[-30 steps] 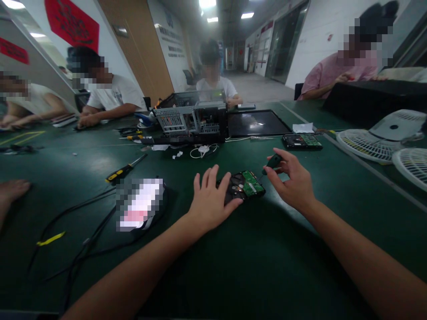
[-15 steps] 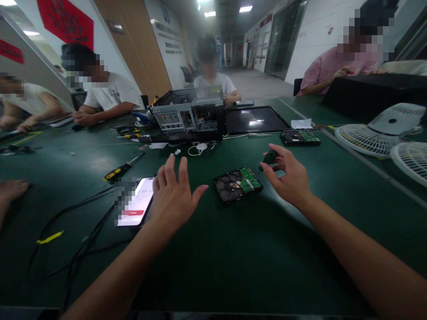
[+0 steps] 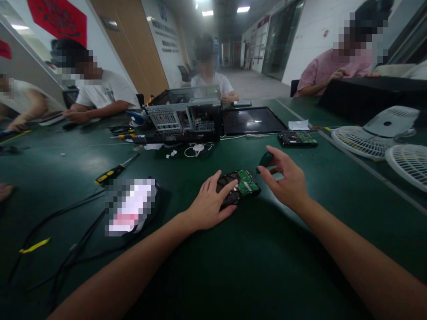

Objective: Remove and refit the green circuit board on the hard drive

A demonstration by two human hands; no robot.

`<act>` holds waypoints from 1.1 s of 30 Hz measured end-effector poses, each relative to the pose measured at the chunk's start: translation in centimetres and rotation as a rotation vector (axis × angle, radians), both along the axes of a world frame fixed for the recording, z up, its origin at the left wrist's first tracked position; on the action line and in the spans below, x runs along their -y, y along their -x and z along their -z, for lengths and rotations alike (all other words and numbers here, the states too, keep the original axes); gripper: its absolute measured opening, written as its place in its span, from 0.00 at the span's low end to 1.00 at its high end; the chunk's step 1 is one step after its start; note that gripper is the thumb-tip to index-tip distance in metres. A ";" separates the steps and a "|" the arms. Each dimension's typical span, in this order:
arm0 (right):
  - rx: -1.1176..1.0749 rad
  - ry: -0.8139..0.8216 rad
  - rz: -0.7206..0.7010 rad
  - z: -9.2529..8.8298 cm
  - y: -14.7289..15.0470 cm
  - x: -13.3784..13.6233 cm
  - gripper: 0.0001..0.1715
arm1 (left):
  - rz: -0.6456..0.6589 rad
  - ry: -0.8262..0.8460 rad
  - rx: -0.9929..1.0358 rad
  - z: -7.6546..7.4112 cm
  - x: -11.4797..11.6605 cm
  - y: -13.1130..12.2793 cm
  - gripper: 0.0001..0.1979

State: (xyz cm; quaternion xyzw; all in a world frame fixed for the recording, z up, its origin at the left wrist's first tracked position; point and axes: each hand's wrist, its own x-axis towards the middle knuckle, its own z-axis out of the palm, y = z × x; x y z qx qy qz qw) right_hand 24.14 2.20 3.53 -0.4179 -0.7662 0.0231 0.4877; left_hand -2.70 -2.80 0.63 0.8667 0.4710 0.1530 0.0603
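We find the widest way through between our forearms, over the bare green table [image 3: 253,262], up to the near edge of the hard drive [image 3: 247,188]. Our left hand [image 3: 207,205] blocks its left end; our right hand [image 3: 287,178], holding a green screwdriver [image 3: 266,160], blocks its far right corner. Leftward, the phone [image 3: 133,205], black cables [image 3: 88,230] and yellow-and-black screwdriver [image 3: 109,174] obstruct us. Beyond, a strip of tabletop ends at the computer case [image 3: 182,121]. Clearance beneath our right palm seems slight, though shadow makes it hard to judge.

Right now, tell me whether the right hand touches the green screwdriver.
Touching: the head view shows the right hand holding the green screwdriver between thumb and fingers.
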 end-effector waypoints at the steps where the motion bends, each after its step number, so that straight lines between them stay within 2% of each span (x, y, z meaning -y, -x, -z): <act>1: -0.002 -0.001 0.004 0.0 0.0 0.0 0.35 | 0.022 0.009 -0.007 -0.1 -0.1 0.0 0.37; 8: -0.072 0.044 -0.118 0.0 0.2 0.2 0.36 | 0.101 -0.036 -0.038 -0.4 -0.5 -0.3 0.30; 17: 0.036 -0.039 0.067 0.0 -0.1 -0.1 0.36 | 0.086 0.003 0.039 0.0 -0.5 0.0 0.29; 20: 0.031 -0.029 0.059 0.1 -0.2 -0.1 0.36 | 0.087 -0.012 0.039 0.1 -0.5 0.0 0.29; 25: -0.063 0.034 -0.040 0.2 0.1 0.0 0.35 | 0.094 -0.025 0.033 0.1 -0.5 0.0 0.28; 33: -0.126 -0.020 0.076 0.7 0.0 -0.4 0.31 | 0.090 -0.009 0.030 0.2 -0.4 0.1 0.28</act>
